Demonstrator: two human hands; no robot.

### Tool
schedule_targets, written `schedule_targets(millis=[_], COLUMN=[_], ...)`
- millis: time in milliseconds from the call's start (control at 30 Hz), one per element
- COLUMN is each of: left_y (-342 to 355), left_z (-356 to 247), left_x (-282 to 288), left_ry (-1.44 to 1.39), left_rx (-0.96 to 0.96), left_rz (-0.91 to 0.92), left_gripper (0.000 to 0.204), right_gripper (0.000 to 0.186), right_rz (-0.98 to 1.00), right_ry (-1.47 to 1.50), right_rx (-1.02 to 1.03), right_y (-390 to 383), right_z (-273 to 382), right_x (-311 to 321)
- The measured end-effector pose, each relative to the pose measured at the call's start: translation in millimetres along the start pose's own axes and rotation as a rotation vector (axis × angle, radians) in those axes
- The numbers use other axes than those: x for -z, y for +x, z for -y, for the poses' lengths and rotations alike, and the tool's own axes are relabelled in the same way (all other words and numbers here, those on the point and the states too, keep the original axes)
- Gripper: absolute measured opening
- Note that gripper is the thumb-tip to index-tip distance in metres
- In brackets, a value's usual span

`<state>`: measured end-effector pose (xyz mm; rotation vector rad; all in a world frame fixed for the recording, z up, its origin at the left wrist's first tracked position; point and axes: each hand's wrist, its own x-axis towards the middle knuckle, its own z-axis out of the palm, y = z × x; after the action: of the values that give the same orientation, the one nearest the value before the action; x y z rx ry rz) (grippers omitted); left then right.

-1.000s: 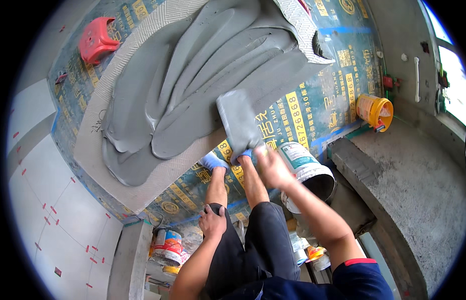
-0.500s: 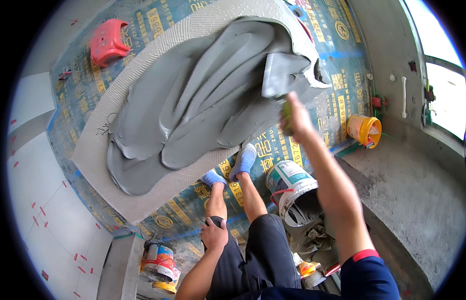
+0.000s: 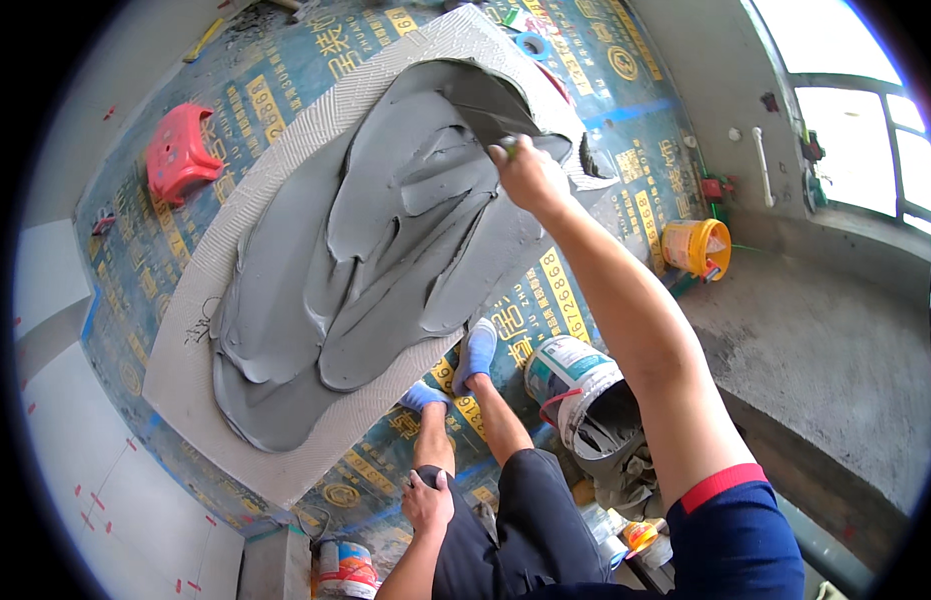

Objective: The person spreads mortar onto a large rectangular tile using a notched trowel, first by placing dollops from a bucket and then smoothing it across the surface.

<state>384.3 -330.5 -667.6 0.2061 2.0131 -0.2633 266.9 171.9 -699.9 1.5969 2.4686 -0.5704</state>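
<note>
My right hand (image 3: 528,175) grips the green handle of a trowel (image 3: 477,112), whose blade sits dark and smeared in the grey mortar near the far end. The mortar (image 3: 315,270) lies in thick, wavy layers over a large pale board (image 3: 190,360) with a ridged surface, angled across the covered floor. My left hand (image 3: 428,500) rests on my left knee, fingers curled over it. My socked feet are beside the board's near edge, next to a white bucket (image 3: 553,365) lying tilted with grey mortar inside.
A red plastic stool (image 3: 180,150) stands left, a blue tape roll (image 3: 531,46) beyond the board. An orange bucket (image 3: 690,242) is by the right concrete ledge (image 3: 805,340) and window. White panels (image 3: 95,440) are lower left; more buckets (image 3: 345,570) are at the bottom.
The trowel in my right hand has moved up from the near middle to the mortar's far end, then slightly left. The mortar's folds have changed. My left hand stays on my knee.
</note>
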Motion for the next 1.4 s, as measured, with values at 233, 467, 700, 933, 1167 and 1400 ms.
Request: schedule_targets(millis=[233,467,700,933,1167,1400], left_y=[3,12,22,14,2,0], left_z=[-3,-10,-45,-85,-124,-155], left_x=[11,29,48,35,15,14], left_ry=[-0.027,-0.079,-0.052,-0.063,0.015,0.058], left_rx=[-0.024,-0.042,0.013,0.134,0.264,0.243], left_rz=[0.040,-0.012,-0.063,0.002,0.061,0.032], left_gripper=[0.067,0.068,0.068,0.073,0.076,0.079], right_gripper=[0.049,0.038,0.052,0.042,0.055,0.042], right_rz=[0.128,0.117,0.692,0.417,0.620,0.561], right_ry=[0.603,1.973,1.026,-0.330,0.402,-0.442], right_rx=[-0.630,-0.673,-0.282,0.469,-0.059,0.464], right_y=[-38,11,-10,23,69,59], right_z=[-126,-18,78,25,17,-108], right_x=[13,-11,-45,8,59,60])
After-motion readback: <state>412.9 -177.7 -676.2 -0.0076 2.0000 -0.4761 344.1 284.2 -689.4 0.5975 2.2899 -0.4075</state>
